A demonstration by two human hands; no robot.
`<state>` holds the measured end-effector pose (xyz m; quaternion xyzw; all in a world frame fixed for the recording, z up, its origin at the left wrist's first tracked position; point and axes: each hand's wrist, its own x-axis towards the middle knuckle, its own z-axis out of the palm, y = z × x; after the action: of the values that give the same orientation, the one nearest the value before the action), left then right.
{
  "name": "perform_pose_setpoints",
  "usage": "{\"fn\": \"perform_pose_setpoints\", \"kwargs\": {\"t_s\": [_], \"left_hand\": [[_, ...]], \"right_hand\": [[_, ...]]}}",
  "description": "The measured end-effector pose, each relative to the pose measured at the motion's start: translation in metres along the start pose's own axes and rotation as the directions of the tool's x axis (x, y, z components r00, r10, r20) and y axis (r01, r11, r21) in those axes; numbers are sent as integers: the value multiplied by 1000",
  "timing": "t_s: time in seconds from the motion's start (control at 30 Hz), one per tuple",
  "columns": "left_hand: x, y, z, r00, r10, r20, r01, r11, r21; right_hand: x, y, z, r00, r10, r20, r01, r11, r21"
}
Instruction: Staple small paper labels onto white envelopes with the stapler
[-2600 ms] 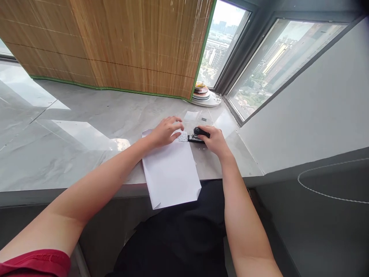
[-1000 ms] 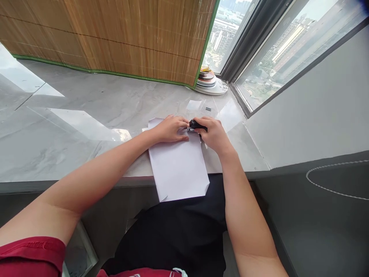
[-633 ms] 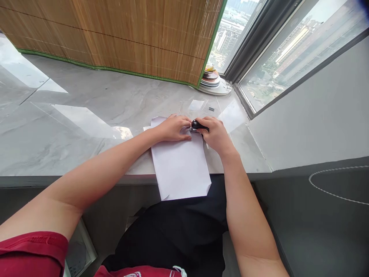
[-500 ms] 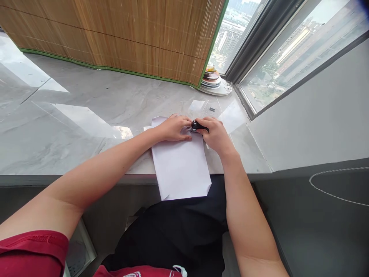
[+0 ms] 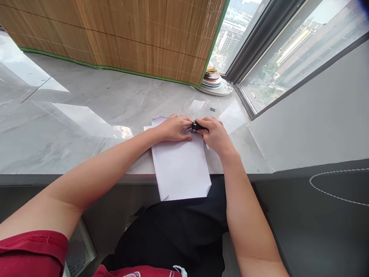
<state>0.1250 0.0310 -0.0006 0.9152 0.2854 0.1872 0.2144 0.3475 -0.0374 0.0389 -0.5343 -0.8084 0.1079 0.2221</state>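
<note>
Stapler [image 5: 198, 126] is gripped by R hand [image 5: 213, 132], fingers wrapped round its rear, thumb below the black handle. L hand [image 5: 174, 129] is laid over the top part of the white paper [image 5: 181, 165], thumb kept apart from the fingers; fingertips are set just beside the stapler's nose. Whether any sheet is pinched at the far edge can't be told.

Main change vs. approx. 2.6 s ago: the stapler, then seen R of the paper, has been brought over its upper R edge, & L hand has been lowered from a raised, loose pose to a steadying one. Since approx. 0.5 s ago almost nothing has been shifted. So, as judged, positioning is done & the pressing step is reached; whether the handle has been fully pushed down, or a staple driven, can't be told, the nose being partly hidden by the fingers.

Paper is rested on the grey-white counter [image 5: 100, 90], its near end overhung past the edge, above the lap; 2 lower corners are seen bent. Another white corner is shown at L, so >1 sheet is probably stacked.

Farther out: 2 small dark strips [image 5: 212, 109], prob. staples, are left beyond the stapler; plates [image 5: 212, 84] are stacked by the window corner, next to the bamboo blind [image 5: 115, 38].
</note>
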Motion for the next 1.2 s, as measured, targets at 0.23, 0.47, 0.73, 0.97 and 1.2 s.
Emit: {"fn": "perform_pose_setpoints", "kwargs": {"t_s": [0.23,0.47,0.73,0.97,1.2], "left_hand": [[0,0,0,1000,0,3,0,1000,-8],[-1,3,-3,1000,-17,6,17,1000,-8],[-2,3,-3,999,-35,6,35,999,2],[-2,3,-2,1000,-30,7,30,1000,8],[-1,2,-2,1000,-20,6,20,1000,8]], "right_hand": [[0,0,0,1000,0,-3,0,1000,6],[1,-1,1,1000,23,9,-22,999,-35],[-1,0,8,999,42,-18,-43,996,-74],[0,3,7,999,29,-20,-30,999,-38],[1,0,11,999,30,-19,-32,994,-109]]}}
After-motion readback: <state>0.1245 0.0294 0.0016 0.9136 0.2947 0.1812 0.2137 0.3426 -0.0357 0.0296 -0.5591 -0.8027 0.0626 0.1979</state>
